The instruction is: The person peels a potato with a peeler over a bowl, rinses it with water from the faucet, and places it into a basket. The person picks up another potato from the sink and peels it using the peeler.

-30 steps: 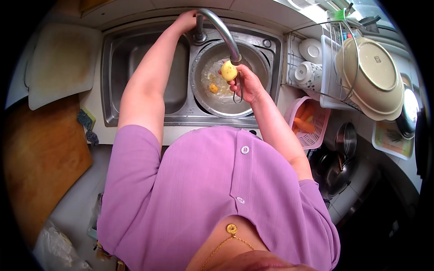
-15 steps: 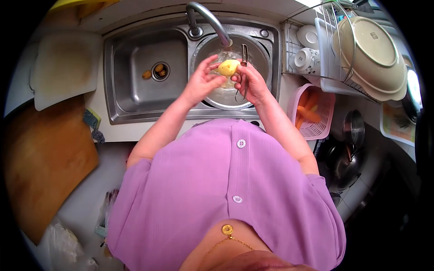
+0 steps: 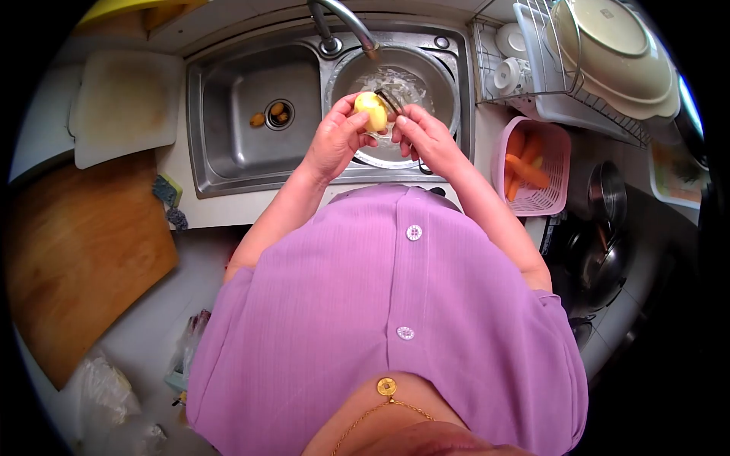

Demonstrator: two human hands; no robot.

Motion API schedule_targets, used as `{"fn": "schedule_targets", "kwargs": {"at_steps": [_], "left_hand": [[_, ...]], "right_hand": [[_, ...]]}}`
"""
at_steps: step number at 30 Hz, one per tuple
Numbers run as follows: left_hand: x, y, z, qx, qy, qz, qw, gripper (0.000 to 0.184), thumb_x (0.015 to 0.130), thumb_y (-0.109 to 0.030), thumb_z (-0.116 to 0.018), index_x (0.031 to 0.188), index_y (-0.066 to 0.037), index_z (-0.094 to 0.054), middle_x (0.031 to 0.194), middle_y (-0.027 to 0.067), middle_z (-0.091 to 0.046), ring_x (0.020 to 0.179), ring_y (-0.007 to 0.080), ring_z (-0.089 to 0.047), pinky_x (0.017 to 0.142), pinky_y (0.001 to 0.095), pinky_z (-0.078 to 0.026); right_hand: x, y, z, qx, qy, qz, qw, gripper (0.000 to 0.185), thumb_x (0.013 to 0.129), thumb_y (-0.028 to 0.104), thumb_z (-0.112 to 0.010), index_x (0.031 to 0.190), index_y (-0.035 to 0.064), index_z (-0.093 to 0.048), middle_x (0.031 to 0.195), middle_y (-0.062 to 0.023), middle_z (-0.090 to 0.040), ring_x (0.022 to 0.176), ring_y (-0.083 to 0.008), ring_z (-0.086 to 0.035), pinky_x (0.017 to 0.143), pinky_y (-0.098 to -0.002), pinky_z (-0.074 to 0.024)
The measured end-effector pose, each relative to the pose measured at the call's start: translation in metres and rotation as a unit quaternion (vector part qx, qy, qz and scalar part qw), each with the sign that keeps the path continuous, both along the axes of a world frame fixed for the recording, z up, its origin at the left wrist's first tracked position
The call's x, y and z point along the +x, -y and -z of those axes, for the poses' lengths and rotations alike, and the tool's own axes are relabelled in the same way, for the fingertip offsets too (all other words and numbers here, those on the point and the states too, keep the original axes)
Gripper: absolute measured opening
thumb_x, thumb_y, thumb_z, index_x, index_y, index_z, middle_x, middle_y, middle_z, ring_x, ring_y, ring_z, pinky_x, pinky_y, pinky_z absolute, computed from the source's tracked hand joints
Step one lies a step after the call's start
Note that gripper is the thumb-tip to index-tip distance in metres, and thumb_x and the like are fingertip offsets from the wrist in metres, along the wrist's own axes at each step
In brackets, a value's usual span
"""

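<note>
Over the right basin of the sink, my left hand point(image 3: 334, 137) is closed around a pale yellow peeled potato point(image 3: 372, 112). My right hand point(image 3: 429, 139) grips a metal peeler point(image 3: 390, 101) by its handle, most of which is hidden by the fingers. The peeler's head is close beside the potato's upper right side; whether it touches I cannot tell. Beneath both hands, a round metal bowl point(image 3: 449, 95) fills the right basin, with thin pale scraps and what looks like water in it. Above hangs the faucet point(image 3: 346, 17).
Small brown potatoes point(image 3: 279, 114) lie at the drain of the left basin point(image 3: 236, 156). To the right stand a pink basket point(image 3: 560, 178) with carrots point(image 3: 528, 171) and a dish rack point(image 3: 525, 95). A sponge point(image 3: 167, 190), a white cutting board point(image 3: 125, 110) and a wooden board point(image 3: 84, 258) are at left.
The potato has passed from between both hands into my left hand. My right hand has turned the peeler so its head now points up-left toward the potato. The view has shifted slightly.
</note>
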State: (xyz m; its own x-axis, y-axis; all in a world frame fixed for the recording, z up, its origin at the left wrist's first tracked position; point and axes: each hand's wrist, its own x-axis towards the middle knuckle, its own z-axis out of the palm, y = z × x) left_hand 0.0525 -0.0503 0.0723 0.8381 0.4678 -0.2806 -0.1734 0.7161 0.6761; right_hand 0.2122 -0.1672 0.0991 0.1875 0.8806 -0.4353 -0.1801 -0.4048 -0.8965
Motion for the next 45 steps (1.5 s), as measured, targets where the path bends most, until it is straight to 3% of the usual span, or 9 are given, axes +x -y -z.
{"fn": "schedule_targets", "kwargs": {"at_steps": [6, 8, 19, 24, 28, 30, 31, 34, 45], "left_hand": [[-0.001, 0.01, -0.018, -0.014, 0.0, 0.039, 0.999, 0.049, 0.088, -0.008, -0.058, 0.132, -0.006, -0.036, 0.112, 0.0127, -0.057, 0.085, 0.0148, -0.061, 0.069, 0.0253, -0.05], [-0.001, 0.014, -0.022, 0.035, -0.041, 0.063, 0.997, 0.055, 0.085, -0.005, -0.062, 0.133, -0.005, -0.034, 0.112, 0.0127, -0.058, 0.084, 0.0143, -0.061, 0.066, 0.0226, -0.049], [-0.004, 0.016, -0.029, 0.014, -0.084, 0.082, 0.993, 0.045, 0.085, -0.008, -0.065, 0.124, 0.001, -0.046, 0.101, 0.0068, -0.06, 0.074, 0.0117, -0.062, 0.055, 0.0184, -0.049], [-0.005, 0.016, -0.031, -0.001, -0.074, 0.098, 0.992, 0.044, 0.085, -0.008, -0.064, 0.124, 0.001, -0.046, 0.101, 0.0073, -0.06, 0.075, 0.0132, -0.063, 0.056, 0.0191, -0.05], [-0.006, 0.018, -0.038, 0.034, -0.088, 0.1, 0.991, 0.05, 0.083, -0.007, -0.064, 0.128, 0.0, -0.043, 0.11, 0.0132, -0.06, 0.077, 0.0145, -0.063, 0.059, 0.0199, -0.052], [-0.006, 0.018, -0.037, 0.088, -0.113, 0.079, 0.987, 0.055, 0.083, -0.006, -0.065, 0.131, -0.002, -0.039, 0.11, 0.0121, -0.06, 0.083, 0.0163, -0.064, 0.062, 0.0215, -0.052], [-0.005, 0.019, -0.038, 0.088, -0.112, 0.082, 0.986, 0.055, 0.083, -0.006, -0.065, 0.131, -0.002, -0.039, 0.11, 0.0121, -0.06, 0.083, 0.0163, -0.064, 0.062, 0.0215, -0.052], [-0.005, 0.02, -0.038, 0.131, -0.11, 0.071, 0.983, 0.057, 0.082, -0.006, -0.067, 0.131, -0.003, -0.039, 0.106, 0.0082, -0.059, 0.086, 0.0148, -0.064, 0.066, 0.0226, -0.052], [-0.004, 0.023, -0.027, 0.271, -0.123, 0.051, 0.953, 0.057, 0.081, -0.002, -0.067, 0.132, -0.002, -0.041, 0.112, 0.0085, -0.057, 0.099, 0.0111, -0.059, 0.083, 0.0231, -0.05]], "right_hand": [[0.001, 0.014, -0.006, 0.072, 0.184, 0.04, 0.979, 0.028, 0.093, 0.014, -0.049, 0.12, 0.0051, -0.05, 0.087, -0.0085, -0.064, 0.066, -0.0147, -0.061, 0.06, -0.0282, -0.0499], [0.002, 0.014, -0.006, 0.226, 0.441, 0.012, 0.868, 0.037, 0.091, 0.011, -0.052, 0.128, 0.0122, -0.05, 0.097, -0.0113, -0.064, 0.079, -0.0235, -0.064, 0.068, -0.0325, -0.0515], [-0.004, 0.025, -0.009, 0.217, 0.461, -0.046, 0.859, 0.047, 0.088, 0.01, -0.055, 0.134, 0.0184, -0.046, 0.09, -0.0098, -0.062, 0.079, -0.0279, -0.062, 0.067, -0.0361, -0.051], [-0.001, 0.025, -0.008, 0.154, 0.598, -0.064, 0.784, 0.051, 0.085, 0.008, -0.056, 0.134, 0.019, -0.046, 0.082, -0.0079, -0.06, 0.07, -0.0269, -0.061, 0.058, -0.0364, -0.0503], [0.009, 0.018, 0.013, 0.162, 0.582, 0.042, 0.796, 0.042, 0.088, 0.01, -0.06, 0.128, 0.0146, -0.053, 0.077, -0.006, -0.059, 0.061, -0.0204, -0.056, 0.058, -0.0317, -0.0479], [0.001, 0.019, 0.008, 0.117, 0.319, 0.084, 0.937, 0.033, 0.088, 0.014, -0.061, 0.12, 0.0069, -0.056, 0.073, 0.0003, -0.058, 0.058, -0.0096, -0.051, 0.052, -0.0259, -0.0433], [0.001, 0.019, 0.001, 0.066, 0.228, 0.054, 0.97, 0.027, 0.087, 0.017, -0.064, 0.108, 0.0016, -0.06, 0.071, 0.0037, -0.057, 0.059, -0.002, -0.048, 0.049, -0.0201, -0.0381], [-0.006, 0.014, -0.017, 0.002, 0.064, 0.053, 0.997, 0.026, 0.081, 0.023, -0.068, 0.096, 0.0012, -0.066, 0.07, -0.0021, -0.063, 0.061, -0.005, -0.054, 0.055, -0.0216, -0.0449], [-0.007, 0.008, -0.019, -0.029, 0.086, 0.05, 0.995, 0.027, 0.08, 0.026, -0.07, 0.094, 0.0027, -0.067, 0.072, 0.0005, -0.062, 0.059, -0.005, -0.055, 0.051, -0.019, -0.042]]}}
